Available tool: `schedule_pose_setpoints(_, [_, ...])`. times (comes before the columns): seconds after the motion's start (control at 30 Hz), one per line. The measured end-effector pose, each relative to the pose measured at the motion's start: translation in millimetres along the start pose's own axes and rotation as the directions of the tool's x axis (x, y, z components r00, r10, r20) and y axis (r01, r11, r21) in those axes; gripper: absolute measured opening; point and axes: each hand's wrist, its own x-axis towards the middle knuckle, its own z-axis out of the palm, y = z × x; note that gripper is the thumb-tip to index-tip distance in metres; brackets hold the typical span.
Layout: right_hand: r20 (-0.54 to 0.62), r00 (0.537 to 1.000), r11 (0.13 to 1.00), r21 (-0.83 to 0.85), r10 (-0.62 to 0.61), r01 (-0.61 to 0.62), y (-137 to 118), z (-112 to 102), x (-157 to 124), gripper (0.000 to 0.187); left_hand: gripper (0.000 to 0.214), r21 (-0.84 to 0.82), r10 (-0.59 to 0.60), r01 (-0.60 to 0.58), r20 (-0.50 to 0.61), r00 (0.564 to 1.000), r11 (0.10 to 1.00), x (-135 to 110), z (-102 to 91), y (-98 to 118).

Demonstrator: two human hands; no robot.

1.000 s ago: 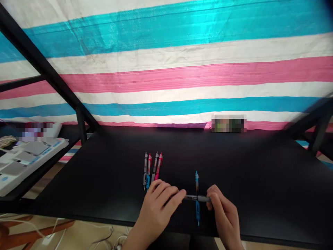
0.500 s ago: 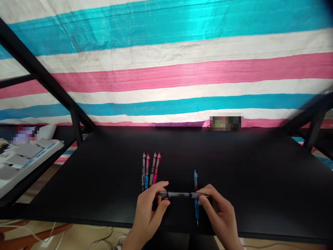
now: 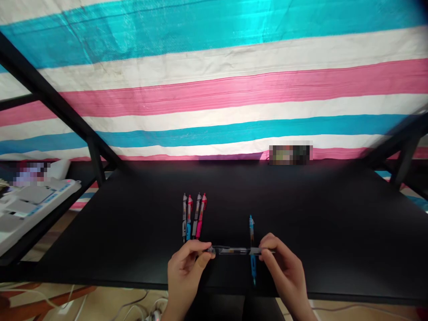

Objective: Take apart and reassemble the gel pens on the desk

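Observation:
A clear-barrelled pen with a grey grip is held level above the near part of the black table. My left hand pinches its left end between thumb and fingers. At the grey grip end, my right hand pinches it the same way. Beneath the held pen lies a blue pen, pointing away from me and partly covered. Beyond my left hand, several pens with grey, blue and pink grips lie side by side, their near ends close to my fingers.
Black metal bars slope down to the table on both sides. A striped sheet hangs behind it. A white power strip lies on the left. At the back edge is a blurred-out object. Cables run along the floor.
My left thumb and fingers have closed on the left end of the pen, where they were apart before. The pen and my right hand have shifted slightly to the right.

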Motion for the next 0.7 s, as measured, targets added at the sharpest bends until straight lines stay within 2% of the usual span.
schedule_pose_setpoints(0.17, [0.02, 0.999, 0.999, 0.026, -0.027, 0.027, 2.5, -1.8, -1.5, 0.004, 0.019, -0.049, 0.031, -0.031, -0.006, 1.0, 0.998, 1.1, -6.8, -11.8])
schedule_pose_setpoints(0.33, [0.034, 0.999, 1.0, 0.008, -0.019, 0.019, 1.7, -2.0, 0.4, 0.016, 0.022, -0.099, 0.053, -0.059, -0.061, 0.997, 0.993, 3.6, -12.6, -20.2])
schedule_pose_setpoints(0.47, [0.046, 0.999, 1.0, 0.024, -0.01, 0.009, -2.9, -0.4, 2.2, 0.038, 0.022, -0.09, 0.081, -0.086, -0.049, 0.995, 0.992, 4.1, -12.6, -20.9])
schedule_pose_setpoints(0.63, [0.032, 0.999, 0.998, 0.068, -0.02, 0.017, -3.4, -1.9, 1.0, 0.015, 0.019, -0.103, 0.107, -0.112, -0.058, 0.993, 0.988, 4.6, -10.7, -22.0])
schedule_pose_setpoints(0.7, [0.035, 0.999, 0.998, 0.055, -0.006, 0.004, -2.7, -2.2, 0.4, 0.02, 0.019, -0.102, 0.114, -0.121, -0.069, 0.991, 0.987, 5.0, -10.6, -22.1])
